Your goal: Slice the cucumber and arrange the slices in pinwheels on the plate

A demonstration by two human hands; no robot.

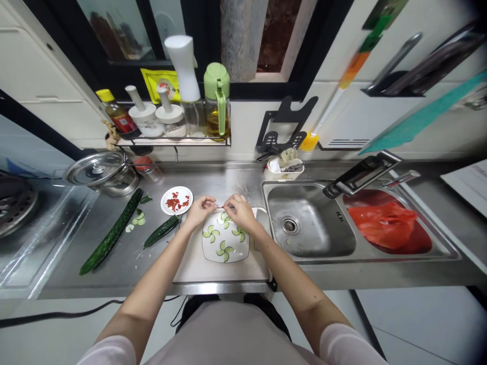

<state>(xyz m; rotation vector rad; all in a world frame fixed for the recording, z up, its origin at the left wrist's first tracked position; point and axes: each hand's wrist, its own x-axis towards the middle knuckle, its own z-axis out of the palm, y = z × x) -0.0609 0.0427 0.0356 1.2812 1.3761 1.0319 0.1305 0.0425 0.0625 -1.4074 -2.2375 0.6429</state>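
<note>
A square white plate (235,251) with a dark rim line lies on the cutting board (190,271). Cucumber slices (224,251) form several pinwheel shapes on it. Over the plate's far edge, my left hand (202,209) and my right hand (239,210) nearly meet, both with fingers pinched together. A tiny reddish bit shows between their fingertips; which hand grips it is unclear. Left of my left hand sits a small round white dish (165,203) holding red pieces (175,203). A cut cucumber piece (162,231) rests on the counter beside the board.
A long cucumber (112,238) and loose slices (139,220) lie at left, near a lidded steel pot (101,172). On the right are a sink (312,223), a faucet (361,175) and a red bag (384,223). A knife handle (272,283) shows at the board's near right corner.
</note>
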